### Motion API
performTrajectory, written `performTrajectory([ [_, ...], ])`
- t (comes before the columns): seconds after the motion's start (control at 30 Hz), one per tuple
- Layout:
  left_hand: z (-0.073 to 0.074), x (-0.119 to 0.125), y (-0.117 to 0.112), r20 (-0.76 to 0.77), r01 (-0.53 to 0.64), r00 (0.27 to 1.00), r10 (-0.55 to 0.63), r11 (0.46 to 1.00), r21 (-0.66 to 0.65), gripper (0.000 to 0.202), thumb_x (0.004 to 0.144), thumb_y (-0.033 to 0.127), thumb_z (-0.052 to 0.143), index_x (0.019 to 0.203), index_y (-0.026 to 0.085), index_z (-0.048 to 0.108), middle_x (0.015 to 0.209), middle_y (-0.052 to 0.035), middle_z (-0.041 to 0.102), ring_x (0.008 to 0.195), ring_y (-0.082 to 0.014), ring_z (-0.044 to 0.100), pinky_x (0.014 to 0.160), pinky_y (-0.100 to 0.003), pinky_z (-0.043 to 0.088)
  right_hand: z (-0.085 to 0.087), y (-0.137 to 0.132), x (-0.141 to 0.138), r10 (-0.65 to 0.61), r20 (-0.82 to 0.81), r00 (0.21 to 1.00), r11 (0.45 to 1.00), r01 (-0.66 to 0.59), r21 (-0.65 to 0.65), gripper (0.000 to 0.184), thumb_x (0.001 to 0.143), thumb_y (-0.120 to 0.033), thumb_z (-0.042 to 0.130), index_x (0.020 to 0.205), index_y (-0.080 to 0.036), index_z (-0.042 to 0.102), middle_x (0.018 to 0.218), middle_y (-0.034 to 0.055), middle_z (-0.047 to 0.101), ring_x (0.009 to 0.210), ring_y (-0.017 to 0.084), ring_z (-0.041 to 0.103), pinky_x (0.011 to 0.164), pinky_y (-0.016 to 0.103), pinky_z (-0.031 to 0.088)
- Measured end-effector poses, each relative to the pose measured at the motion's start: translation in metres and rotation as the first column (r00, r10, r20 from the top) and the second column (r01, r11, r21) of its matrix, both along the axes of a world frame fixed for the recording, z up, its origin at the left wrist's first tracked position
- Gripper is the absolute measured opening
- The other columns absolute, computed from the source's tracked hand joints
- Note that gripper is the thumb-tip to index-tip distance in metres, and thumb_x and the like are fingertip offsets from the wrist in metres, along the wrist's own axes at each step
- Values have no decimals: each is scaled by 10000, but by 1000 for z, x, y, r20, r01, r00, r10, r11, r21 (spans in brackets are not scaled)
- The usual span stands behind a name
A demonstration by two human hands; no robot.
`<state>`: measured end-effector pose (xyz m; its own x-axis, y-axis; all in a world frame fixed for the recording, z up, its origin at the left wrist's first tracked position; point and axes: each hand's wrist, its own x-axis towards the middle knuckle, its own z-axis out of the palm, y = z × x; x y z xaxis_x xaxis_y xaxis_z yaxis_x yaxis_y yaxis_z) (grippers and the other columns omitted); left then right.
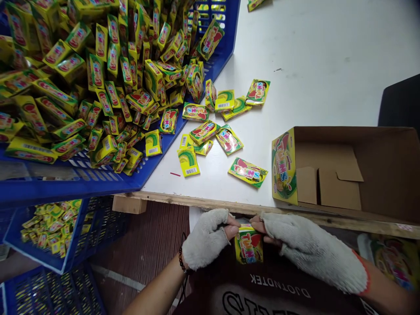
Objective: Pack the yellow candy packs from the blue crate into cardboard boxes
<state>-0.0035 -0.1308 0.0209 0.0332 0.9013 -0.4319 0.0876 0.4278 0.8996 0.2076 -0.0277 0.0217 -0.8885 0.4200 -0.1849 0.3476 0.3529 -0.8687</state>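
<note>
Candy packet: sitting just below table edge, over lap; long axis pointing toward table, lettering running along it. Gloved left hand and right hand each pinching one top corner. Fingertips covering top edge; back facing away. Yellow item at lower right blurring, unidentifiable.

The one head-worn camera looks forward and steeply down, close over the near edge of the table; the left hand and right hand sit low in frame.
</note>
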Motion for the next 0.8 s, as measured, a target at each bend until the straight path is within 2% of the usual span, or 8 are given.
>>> performTrajectory([
  [0.07, -3, 1, -3, 31, -24, 999, 25, 999, -24, 298, 879, 438, 596, 833, 159, 691, 769, -28, 650, 699, -138, 551, 662, -253, 431, -3, -3, 2, -41, 11, 999, 998, 42, -44, 176, 937, -279, 488, 909, -236, 656, 788, 27, 681, 688, 172, 619, 630, 275, 483],
  [0.2, -11, 12, -14, 128, -68, 989, 79, 994, -89, 415, 769, 520, 732, 963, 155, 696, 799, -30, 660, 653, -124, 530, 612, -240, 443, -9, -10, 3, -193, 87, 977, 977, 200, -76, 161, 919, -328, 537, 962, -234, 661, 855, 30, 714, 746, 192, 662, 661, 291, 524],
  [0.37, -21, 27, -24, 38, -129, 991, 129, 991, -21, 328, 833, 492, 670, 905, 175, 713, 839, -48, 694, 751, -158, 603, 705, -274, 493, -5, -12, -2, -188, 118, 975, 972, 202, -123, 171, 902, -310, 522, 871, -235, 673, 804, 22, 715, 731, 183, 660, 664, 281, 531],
  [0.47, -23, 28, -24, 111, -158, 980, 166, 985, -75, 395, 800, 541, 712, 925, 168, 677, 831, -43, 674, 736, -149, 598, 696, -272, 494, -5, -11, -2, -208, 133, 969, 966, 225, -129, 171, 891, -316, 532, 868, -232, 679, 797, 19, 719, 726, 180, 663, 668, 280, 537],
  [0.57, -24, 26, -22, 330, -235, 901, 282, 956, -177, 590, 717, 588, 793, 1082, 182, 567, 857, -27, 649, 730, -132, 594, 681, -256, 487, -12, -10, 2, -270, 111, 956, 954, 281, -100, 195, 891, -356, 560, 944, -222, 692, 905, 50, 746, 806, 206, 691, 720, 309, 564],
  [0.63, -25, 25, -21, 440, -256, 836, 328, 942, -215, 615, 734, 584, 791, 1116, 189, 513, 871, -27, 646, 763, -133, 608, 707, -253, 482, -16, -11, 4, -275, 45, 960, 958, 278, -67, 215, 907, -360, 563, 995, -221, 701, 956, 68, 748, 848, 216, 699, 749, 323, 576],
  [0.73, -27, 28, -19, 564, -196, 779, 273, 961, -195, 550, 803, 597, 724, 1096, 166, 548, 957, -68, 656, 849, -154, 625, 773, -273, 483, -19, -13, 4, -225, -83, 971, 974, 226, 5, 222, 939, -295, 539, 1047, -237, 723, 950, 71, 729, 876, 206, 696, 755, 311, 581],
  [0.8, -29, 34, -16, 656, -135, 724, 216, 976, -172, 588, 808, 640, 690, 1114, 147, 591, 1033, -103, 650, 917, -188, 632, 824, -303, 491, -17, -13, 1, -207, -133, 969, 975, 215, 48, 215, 934, -262, 557, 1048, -242, 737, 972, 74, 712, 912, 204, 690, 766, 302, 581],
])
